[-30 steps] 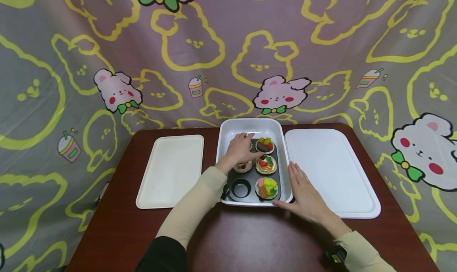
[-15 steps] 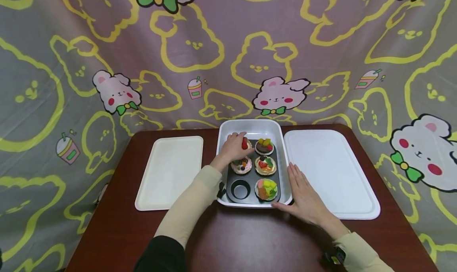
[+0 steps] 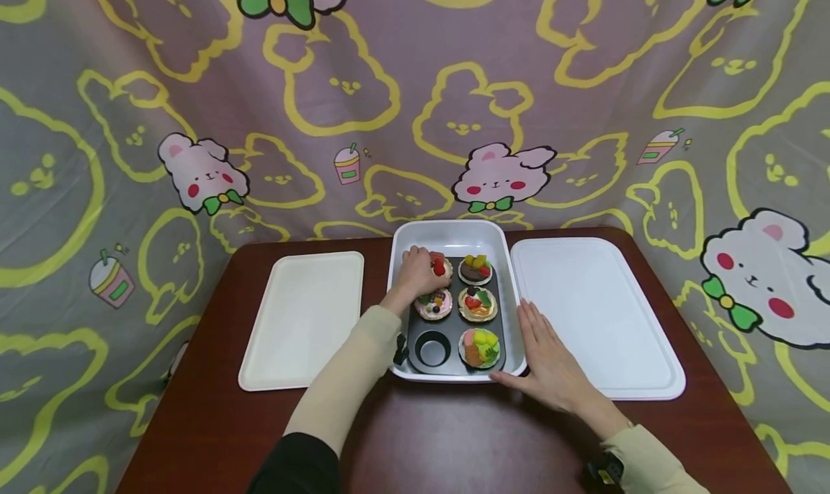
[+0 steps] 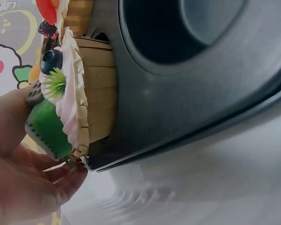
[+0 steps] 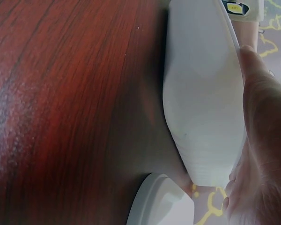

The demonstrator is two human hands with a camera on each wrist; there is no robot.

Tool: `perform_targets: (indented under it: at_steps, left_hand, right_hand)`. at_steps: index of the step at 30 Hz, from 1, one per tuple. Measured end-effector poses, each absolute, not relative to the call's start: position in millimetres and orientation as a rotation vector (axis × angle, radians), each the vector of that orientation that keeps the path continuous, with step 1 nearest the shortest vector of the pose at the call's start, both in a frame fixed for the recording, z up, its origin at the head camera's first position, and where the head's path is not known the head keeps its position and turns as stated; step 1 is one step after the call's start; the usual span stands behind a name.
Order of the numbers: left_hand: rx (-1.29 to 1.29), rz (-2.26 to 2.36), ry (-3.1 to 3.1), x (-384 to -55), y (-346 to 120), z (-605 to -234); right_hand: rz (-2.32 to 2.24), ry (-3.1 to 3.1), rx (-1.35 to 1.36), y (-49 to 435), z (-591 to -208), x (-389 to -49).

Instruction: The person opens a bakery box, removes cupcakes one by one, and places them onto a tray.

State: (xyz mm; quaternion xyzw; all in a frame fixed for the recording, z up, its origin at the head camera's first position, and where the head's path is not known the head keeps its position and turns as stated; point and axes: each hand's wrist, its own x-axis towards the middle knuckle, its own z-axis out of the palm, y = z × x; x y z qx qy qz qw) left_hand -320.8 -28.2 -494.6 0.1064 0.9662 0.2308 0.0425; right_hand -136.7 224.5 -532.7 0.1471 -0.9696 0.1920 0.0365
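My left hand [image 3: 418, 274] is at the far-left cup of a dark muffin pan [image 3: 456, 321], fingers and thumb curled round a strawberry-topped tart [image 3: 439, 267]. In the left wrist view, a pink-cream tart [image 4: 70, 93] with a blueberry on top partly hides my thumb and fingers [image 4: 47, 187]. The muffin pan sits inside a deep white tray [image 3: 512, 292]. My right hand [image 3: 551, 357] lies with straight fingers along that tray's right rim, its thumb at the near right corner.
A chocolate tart [image 3: 475, 271], a tart with orange topping [image 3: 477, 304] and a yellow-green topped tart [image 3: 480, 348] fill the right column. The near-left cup [image 3: 432, 348] is bare. A cream tray [image 3: 305, 321] stands left, a flat white tray [image 3: 596, 314] right.
My left hand has shifted from spread fingers over the left-column tarts to gripping the far-left one, leaving the pink-cream tart uncovered. The right hand stays at the tray's rim.
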Motion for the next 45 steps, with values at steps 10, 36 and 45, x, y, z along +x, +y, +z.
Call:
perform_targets:
  at_steps: [10,36,45]
  left_hand:
    - [0.147,0.676,2.985,-316.2,-24.0,-494.7]
    - [0.241,0.739,3.129,-313.2,-16.4,-505.2]
    - [0.241,1.165,2.965,-333.7,-21.5,-523.6]
  right_hand:
    - [0.598,-2.972,0.457,224.8,-535.1,-137.0]
    - [0.605,-2.962,0.448,222.0,-533.9,-133.7]
    - [0.629,-3.002,0.42,221.2,-535.5,-134.3]
